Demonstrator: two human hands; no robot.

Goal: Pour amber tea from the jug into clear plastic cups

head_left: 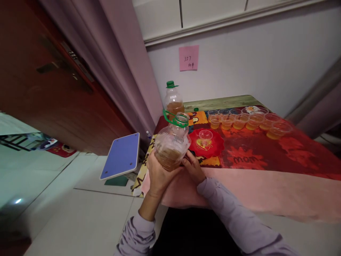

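Near the table's front left corner I hold a clear plastic jug [170,145] with brown liquid in its lower part. Its green handle ring circles the uncapped neck, and the jug tilts slightly away from me. My left hand [159,174] wraps round its lower left side. The fingers of my right hand [194,167] press against its lower right side, partly hidden behind it. Just right of the jug, a red scalloped plate [220,144] bears one clear plastic cup [205,136]. Whether that cup holds liquid, I cannot tell.
Behind stands a second jug [174,103], green-capped, with brown liquid. Several clear cups [253,119] of orange liquid stand in rows at the right. A loose green cap [196,109] lies at the back. A blue-topped stool [121,154] is left of the table, beside the curtain [128,53].
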